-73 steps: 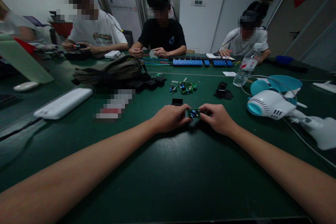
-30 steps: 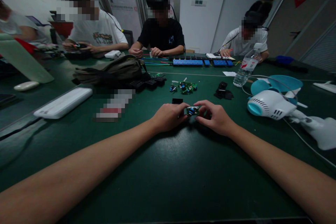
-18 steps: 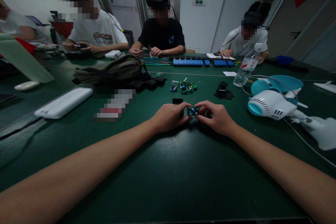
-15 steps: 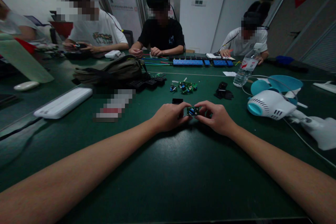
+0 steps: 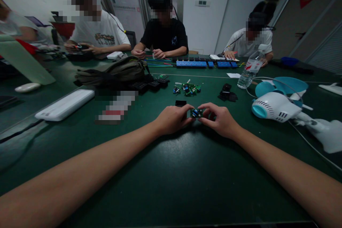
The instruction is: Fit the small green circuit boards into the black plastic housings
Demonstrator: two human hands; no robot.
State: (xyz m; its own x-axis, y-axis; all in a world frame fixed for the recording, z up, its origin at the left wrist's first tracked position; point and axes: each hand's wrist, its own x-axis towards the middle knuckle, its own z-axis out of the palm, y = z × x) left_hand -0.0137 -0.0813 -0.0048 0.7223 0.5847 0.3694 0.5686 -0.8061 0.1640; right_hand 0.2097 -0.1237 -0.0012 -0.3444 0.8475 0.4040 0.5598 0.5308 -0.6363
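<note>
A small green circuit board (image 5: 196, 113) with blue parts is held between both my hands over the dark green table (image 5: 171, 185). My left hand (image 5: 173, 119) pinches its left edge, and my right hand (image 5: 219, 119) pinches its right edge. Just behind my left hand sits a small black box (image 5: 181, 103). Farther back lies a pile of green circuit boards (image 5: 190, 88). Several black plastic pieces (image 5: 227, 92) rest to the right of that pile.
A white and blue fan (image 5: 278, 107) and a water bottle (image 5: 249, 71) stand at right. At left lie a white power strip (image 5: 66, 105) and a bag (image 5: 114, 71). Blue terminal blocks (image 5: 191, 63) line the back, where several people sit.
</note>
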